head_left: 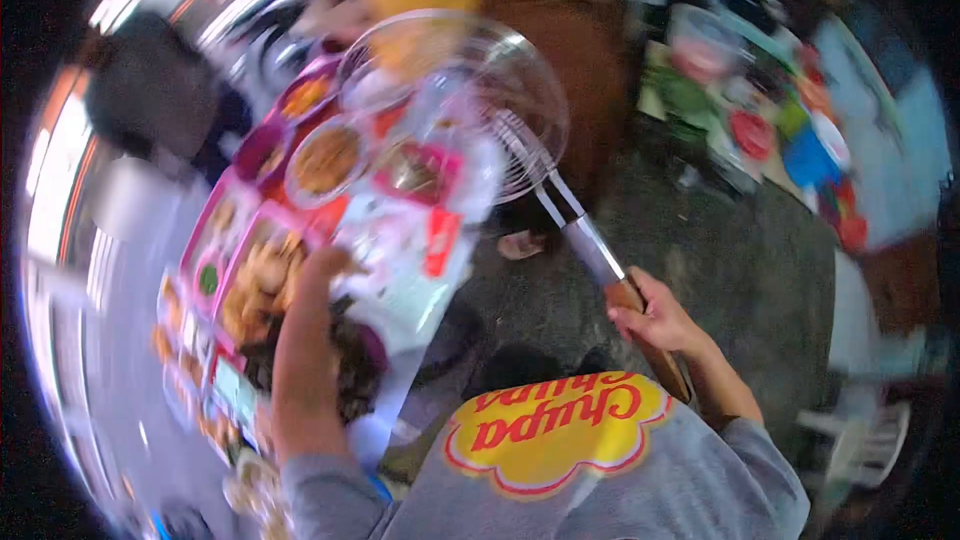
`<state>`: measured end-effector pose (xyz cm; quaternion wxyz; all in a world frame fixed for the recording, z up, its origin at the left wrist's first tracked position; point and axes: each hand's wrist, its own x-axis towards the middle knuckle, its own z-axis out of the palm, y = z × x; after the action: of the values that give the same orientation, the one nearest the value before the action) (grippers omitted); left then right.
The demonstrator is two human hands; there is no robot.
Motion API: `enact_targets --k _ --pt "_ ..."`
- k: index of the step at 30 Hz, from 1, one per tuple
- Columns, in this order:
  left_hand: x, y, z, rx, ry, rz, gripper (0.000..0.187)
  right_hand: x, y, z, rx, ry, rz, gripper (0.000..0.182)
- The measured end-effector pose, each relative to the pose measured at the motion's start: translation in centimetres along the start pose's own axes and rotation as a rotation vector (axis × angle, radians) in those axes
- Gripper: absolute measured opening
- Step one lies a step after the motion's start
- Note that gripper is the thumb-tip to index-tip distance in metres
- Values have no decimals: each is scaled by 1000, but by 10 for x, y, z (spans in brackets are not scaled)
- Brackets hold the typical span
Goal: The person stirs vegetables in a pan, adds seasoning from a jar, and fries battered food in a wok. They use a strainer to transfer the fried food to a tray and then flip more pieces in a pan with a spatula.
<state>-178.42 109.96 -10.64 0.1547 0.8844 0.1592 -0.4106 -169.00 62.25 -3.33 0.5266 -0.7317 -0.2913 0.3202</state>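
Note:
My right hand [655, 315] is closed around the wooden handle of a long wire skimmer [592, 245]. Its wide round wire basket reaches up and left, over the far end of the table. My left hand [335, 265] is stretched over the table, next to a pink tray [228, 325] of golden fried pieces [262, 285]. Motion smears its fingers, so I cannot see whether they hold anything. Below that hand is a heap of dark food [352, 365], partly covered by my forearm.
On the white table [405, 315] are a bowl of brown crumbly food [327, 160], a pink container [415, 175] and a red item [441, 243]. Mixed goods, including a red-lidded tub [752, 134], crowd the right. A white plastic chair [865, 440] stands lower right.

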Motion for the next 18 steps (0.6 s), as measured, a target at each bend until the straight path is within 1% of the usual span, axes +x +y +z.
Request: enact_targets --k 1,2,4,5,6,8,9,10,11,12,13,14,15,16,18 --pt "1 13 -8 -50 -27 29 28 -26 1 -17 111 11 102 19" --pt "1 29 -13 -126 -45 54 28 -39 16 -37 121 91 82 19" --pt "3 75 -13 -298 -118 128 27 -89 33 -71 207 43 150 19" --pt "7 105 -9 -377 -148 169 27 -116 44 -87 244 63 166 20" --pt "14 136 -4 -455 -167 214 27 -143 53 -100 255 115 170 20" --pt "28 211 16 -603 -179 326 27 -199 71 -131 399 127 271 23" --pt "27 246 18 -671 -135 339 34 -203 101 -131 393 171 223 25" --pt "31 301 25 -761 -196 361 36 -226 110 -145 412 206 221 25" --pt "39 347 42 -882 -190 392 38 -251 118 -158 431 298 269 23" --pt "59 383 60 -889 -182 325 36 -271 125 -172 438 393 314 20" --pt "87 414 80 -902 -174 263 35 -292 137 -181 465 481 316 21" --pt "125 437 107 -853 -199 283 34 -312 145 -192 464 511 317 21" --pt "148 458 130 -809 -216 300 32 -329 152 -203 522 615 346 21" --pt "111 498 137 -996 -204 353 29 -340 157 -221 580 707 372 22" --pt "122 543 157 -931 -305 402 26 -362 171 -250 633 849 320 24"
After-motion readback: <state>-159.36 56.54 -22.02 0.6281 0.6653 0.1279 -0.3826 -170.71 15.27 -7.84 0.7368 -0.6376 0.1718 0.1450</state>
